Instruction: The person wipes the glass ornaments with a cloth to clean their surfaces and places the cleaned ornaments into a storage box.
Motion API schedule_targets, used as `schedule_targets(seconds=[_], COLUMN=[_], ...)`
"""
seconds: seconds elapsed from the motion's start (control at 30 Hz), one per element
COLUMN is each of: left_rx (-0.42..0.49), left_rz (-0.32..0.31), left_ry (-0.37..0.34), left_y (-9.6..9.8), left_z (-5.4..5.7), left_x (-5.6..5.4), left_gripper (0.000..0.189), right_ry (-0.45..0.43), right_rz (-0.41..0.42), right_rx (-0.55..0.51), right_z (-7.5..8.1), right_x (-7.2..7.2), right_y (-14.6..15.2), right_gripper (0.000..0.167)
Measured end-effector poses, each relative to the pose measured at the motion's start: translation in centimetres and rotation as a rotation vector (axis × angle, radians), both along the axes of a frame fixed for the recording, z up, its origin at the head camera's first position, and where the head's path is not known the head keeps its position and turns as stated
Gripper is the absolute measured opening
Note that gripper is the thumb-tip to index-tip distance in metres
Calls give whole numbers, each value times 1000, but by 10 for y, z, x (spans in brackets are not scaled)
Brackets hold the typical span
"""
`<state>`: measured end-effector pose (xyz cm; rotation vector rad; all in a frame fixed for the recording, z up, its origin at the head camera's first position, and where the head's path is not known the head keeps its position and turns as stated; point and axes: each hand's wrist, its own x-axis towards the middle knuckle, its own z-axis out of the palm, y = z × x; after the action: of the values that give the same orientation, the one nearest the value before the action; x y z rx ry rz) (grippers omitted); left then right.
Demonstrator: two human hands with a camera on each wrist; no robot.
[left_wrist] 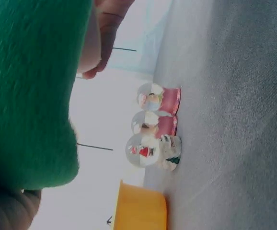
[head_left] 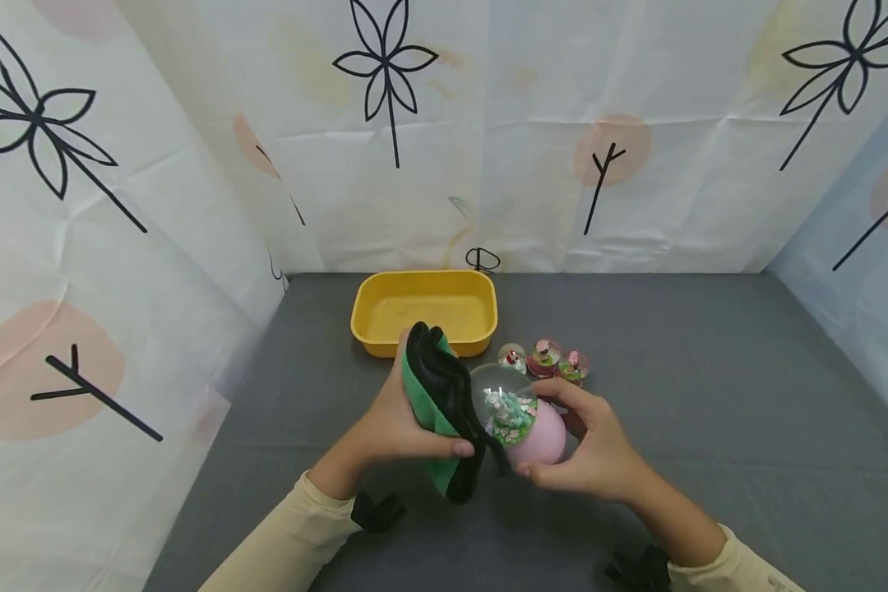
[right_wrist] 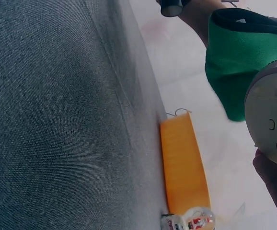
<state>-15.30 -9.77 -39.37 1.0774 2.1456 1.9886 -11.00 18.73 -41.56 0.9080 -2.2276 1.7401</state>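
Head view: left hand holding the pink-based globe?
No, the right hand grips the pink-based globe, while the left hand holds the green fabric item.

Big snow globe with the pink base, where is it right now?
In the head view, the big snow globe is just right of center, held in the right hand, beside the green-and-black pouch in the left hand.

I get soft, even light in the head view — faint shadows on the grey tabletop — while the left wrist view washes the backdrop pale.
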Motion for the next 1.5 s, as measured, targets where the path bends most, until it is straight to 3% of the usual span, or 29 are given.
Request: schedule_targets(seconds=[0.17,0.37,0.53,0.67,0.83,0.97,1.2,1.33,1.5], left_rx=[-6,-1,15,49,63,60,99,147,192], left_rz=[-24,-29,-5,51,130,98,11,30,85], left_ry=[-98,-123,-148,-106,-22,-10,2,32,55], left_y=[4,11,18,23,32,36,30,24,17], left_z=[-4,-4,-2,-1,0,0,3,8,13], left_x=[-3,-8,-13,-14,-15,-16,-20,-21,-27], left_gripper=[112,116,126,125,104,101,102,94,90], right_ry=[-28,-71,-52,-34,-21,-17,-11,-59,-92], right_rz=[9,-16,-10,1,-1,-6,54,105,129], right_rx=[-35,-57,-84,-112,-159,-150,-28,12,-47], right_z=[2,3,2,2,5,8,24,35,46], right_x=[0,-5,-12,-17,-24,-28,-40,-47,-62], right_y=[-1,-2,-1,-1,-2,0,-3,-11,-24], right_gripper=[77,74,71,70,73,79,64,58,45])
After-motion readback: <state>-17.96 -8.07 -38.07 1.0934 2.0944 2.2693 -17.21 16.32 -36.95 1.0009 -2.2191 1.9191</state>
